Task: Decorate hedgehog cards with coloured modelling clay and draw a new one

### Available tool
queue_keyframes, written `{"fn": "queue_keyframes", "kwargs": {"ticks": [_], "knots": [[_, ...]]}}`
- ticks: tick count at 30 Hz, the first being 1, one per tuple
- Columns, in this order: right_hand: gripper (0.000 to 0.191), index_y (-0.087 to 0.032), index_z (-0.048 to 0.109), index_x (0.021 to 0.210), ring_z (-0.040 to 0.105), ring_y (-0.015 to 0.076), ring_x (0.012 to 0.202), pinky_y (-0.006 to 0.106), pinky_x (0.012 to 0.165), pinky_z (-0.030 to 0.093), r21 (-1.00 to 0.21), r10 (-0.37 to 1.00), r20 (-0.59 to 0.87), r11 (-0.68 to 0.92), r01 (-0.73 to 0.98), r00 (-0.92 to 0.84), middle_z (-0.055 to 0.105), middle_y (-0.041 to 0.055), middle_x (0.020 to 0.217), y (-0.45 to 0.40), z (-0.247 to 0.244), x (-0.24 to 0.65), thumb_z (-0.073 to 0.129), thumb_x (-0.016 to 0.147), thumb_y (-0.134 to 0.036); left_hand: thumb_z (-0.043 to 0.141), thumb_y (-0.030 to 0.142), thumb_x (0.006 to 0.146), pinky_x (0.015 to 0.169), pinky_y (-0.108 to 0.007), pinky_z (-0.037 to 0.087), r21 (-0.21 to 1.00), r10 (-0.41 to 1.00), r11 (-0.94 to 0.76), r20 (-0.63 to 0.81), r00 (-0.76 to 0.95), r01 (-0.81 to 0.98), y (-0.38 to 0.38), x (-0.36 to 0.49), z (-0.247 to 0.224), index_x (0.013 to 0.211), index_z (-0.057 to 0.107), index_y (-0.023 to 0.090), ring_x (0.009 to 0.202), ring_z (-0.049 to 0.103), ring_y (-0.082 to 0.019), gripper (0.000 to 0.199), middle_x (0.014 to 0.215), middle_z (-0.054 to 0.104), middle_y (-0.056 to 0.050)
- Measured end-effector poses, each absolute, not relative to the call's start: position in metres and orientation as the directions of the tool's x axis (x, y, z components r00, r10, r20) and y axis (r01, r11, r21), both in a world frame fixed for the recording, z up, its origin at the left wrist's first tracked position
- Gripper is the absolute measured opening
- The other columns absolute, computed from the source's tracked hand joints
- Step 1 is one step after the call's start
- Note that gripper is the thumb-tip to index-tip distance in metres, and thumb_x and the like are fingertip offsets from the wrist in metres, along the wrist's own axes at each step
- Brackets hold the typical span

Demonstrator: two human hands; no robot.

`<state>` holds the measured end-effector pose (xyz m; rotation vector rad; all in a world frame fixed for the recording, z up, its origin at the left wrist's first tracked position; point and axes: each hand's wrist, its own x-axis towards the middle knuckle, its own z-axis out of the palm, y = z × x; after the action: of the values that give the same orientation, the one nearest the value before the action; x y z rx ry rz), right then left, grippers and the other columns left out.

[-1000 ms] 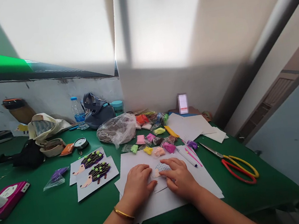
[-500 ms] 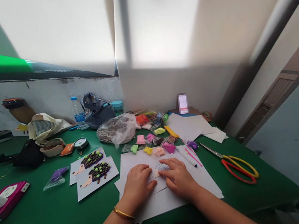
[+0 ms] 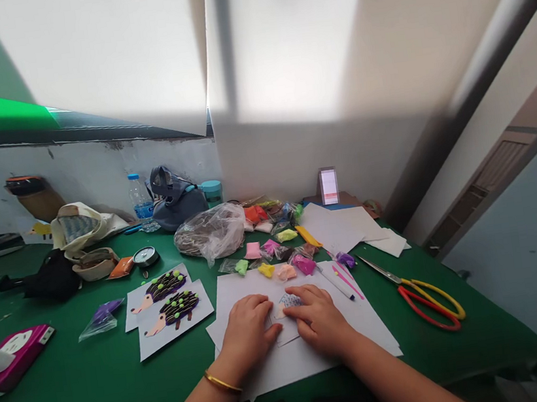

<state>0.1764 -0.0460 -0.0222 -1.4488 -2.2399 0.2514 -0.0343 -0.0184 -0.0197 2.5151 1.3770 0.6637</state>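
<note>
A small white card (image 3: pixel 287 335) bearing a pen-drawn hedgehog outline (image 3: pixel 290 299) lies on larger white sheets (image 3: pixel 267 380). Across its left edge rests my left hand (image 3: pixel 246 326), fingers loosely stretched and holding nothing. My right hand (image 3: pixel 322 318) lies over the card's right side, its fingers apart. The right index fingertip touches a flat peach patch of clay (image 3: pixel 280 312) at the drawing's snout end. Part of the drawing is hidden under the right fingers. Just beyond the hands sit a peach clay lump (image 3: pixel 286 272) and a yellow lump (image 3: pixel 266 270).
Two finished hedgehog cards (image 3: pixel 173 342) lie to the left. Red-and-yellow scissors (image 3: pixel 405 283) are at right, near a marker (image 3: pixel 337 283) and pink clay tools (image 3: pixel 348 283). Clay packets, a plastic bag (image 3: pixel 211 233), a water bottle (image 3: pixel 141 204) and a phone (image 3: pixel 328 186) stand behind.
My right fingers have shifted very slightly to the left over the drawing. My left hand stays in place on the card.
</note>
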Motion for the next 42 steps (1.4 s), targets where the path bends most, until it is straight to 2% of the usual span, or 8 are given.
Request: {"fn": "queue_keyframes", "kwargs": {"ticks": [4, 11, 17, 26, 29, 32, 36, 42], "knots": [[0.045, -0.035, 0.071, 0.111, 0.043, 0.0265, 0.126, 0.046, 0.102, 0.033, -0.400, 0.898, 0.276, 0.432, 0.809, -0.343, 0.053, -0.0001, 0.140, -0.046, -0.023, 0.176, 0.053, 0.076, -0.014, 0.074, 0.029, 0.074, 0.099, -0.045, 0.044, 0.376, 0.832, -0.553, 0.291, 0.472, 0.743, -0.019, -0.035, -0.020, 0.107, 0.069, 0.022, 0.111, 0.058, -0.028, 0.034, 0.118, 0.066, -0.008], [0.061, -0.024, 0.057, 0.134, 0.043, 0.0266, 0.127, 0.044, 0.107, 0.034, -0.497, 0.923, 0.260, 0.380, 0.780, -0.283, 0.054, 0.0060, 0.138, -0.037, -0.027, 0.183, 0.050, 0.074, -0.014, 0.077, 0.029, 0.074, 0.099, -0.045, 0.041, 0.354, 0.815, -0.576, 0.319, 0.484, 0.737, -0.019, -0.034, -0.018, 0.094, 0.071, 0.024, 0.108, 0.058, -0.028, 0.021, 0.112, 0.068, -0.006], [0.061, -0.020, 0.054, 0.136, 0.041, 0.0260, 0.128, 0.044, 0.109, 0.033, -0.517, 0.923, 0.261, 0.380, 0.767, -0.282, 0.052, 0.0077, 0.139, -0.035, -0.028, 0.183, 0.048, 0.075, -0.015, 0.078, 0.029, 0.074, 0.088, -0.038, 0.043, 0.368, 0.845, -0.533, 0.289, 0.451, 0.762, -0.012, -0.028, -0.012, 0.084, 0.069, 0.022, 0.094, 0.059, -0.023, 0.015, 0.096, 0.067, -0.004], [0.061, -0.020, 0.053, 0.136, 0.041, 0.0256, 0.130, 0.044, 0.111, 0.032, -0.535, 0.926, 0.252, 0.375, 0.757, -0.280, 0.052, 0.0075, 0.140, -0.036, -0.025, 0.183, 0.048, 0.075, -0.016, 0.076, 0.026, 0.076, 0.086, -0.036, 0.041, 0.374, 0.847, -0.530, 0.286, 0.449, 0.761, -0.009, -0.027, -0.012, 0.081, 0.069, 0.023, 0.091, 0.058, -0.022, 0.010, 0.090, 0.065, -0.001], [0.061, -0.018, 0.053, 0.136, 0.041, 0.0250, 0.130, 0.043, 0.112, 0.032, -0.541, 0.925, 0.258, 0.378, 0.751, -0.280, 0.052, 0.0079, 0.140, -0.037, -0.025, 0.183, 0.047, 0.076, -0.016, 0.070, 0.027, 0.082, 0.085, -0.035, 0.042, 0.426, 0.853, -0.522, 0.281, 0.441, 0.739, -0.007, -0.029, -0.012, 0.081, 0.069, 0.022, 0.090, 0.059, -0.021, 0.006, 0.090, 0.066, -0.002], [0.061, -0.018, 0.053, 0.136, 0.041, 0.0253, 0.130, 0.044, 0.111, 0.032, -0.541, 0.922, 0.269, 0.383, 0.749, -0.277, 0.053, 0.0083, 0.139, -0.036, -0.026, 0.183, 0.047, 0.076, -0.016, 0.062, 0.026, 0.088, 0.084, -0.034, 0.043, 0.463, 0.858, -0.513, 0.273, 0.435, 0.722, -0.004, -0.031, -0.012, 0.083, 0.070, 0.021, 0.089, 0.060, -0.020, 0.011, 0.089, 0.066, -0.003], [0.061, -0.020, 0.052, 0.137, 0.041, 0.0262, 0.130, 0.046, 0.111, 0.032, -0.548, 0.927, 0.256, 0.373, 0.749, -0.274, 0.052, 0.0076, 0.140, -0.036, -0.026, 0.184, 0.047, 0.076, -0.016, 0.070, 0.026, 0.081, 0.084, -0.035, 0.043, 0.467, 0.871, -0.492, 0.255, 0.421, 0.735, -0.003, -0.030, -0.013, 0.081, 0.070, 0.022, 0.091, 0.060, -0.021, 0.005, 0.091, 0.066, -0.003], [0.061, -0.018, 0.052, 0.137, 0.040, 0.0252, 0.131, 0.045, 0.112, 0.032, -0.546, 0.929, 0.253, 0.368, 0.752, -0.271, 0.052, 0.0080, 0.140, -0.037, -0.024, 0.183, 0.047, 0.076, -0.016, 0.077, 0.025, 0.074, 0.084, -0.035, 0.042, 0.437, 0.876, -0.483, 0.253, 0.412, 0.759, -0.006, -0.027, -0.012, 0.082, 0.069, 0.022, 0.092, 0.059, -0.021, 0.011, 0.093, 0.064, -0.002]]}}
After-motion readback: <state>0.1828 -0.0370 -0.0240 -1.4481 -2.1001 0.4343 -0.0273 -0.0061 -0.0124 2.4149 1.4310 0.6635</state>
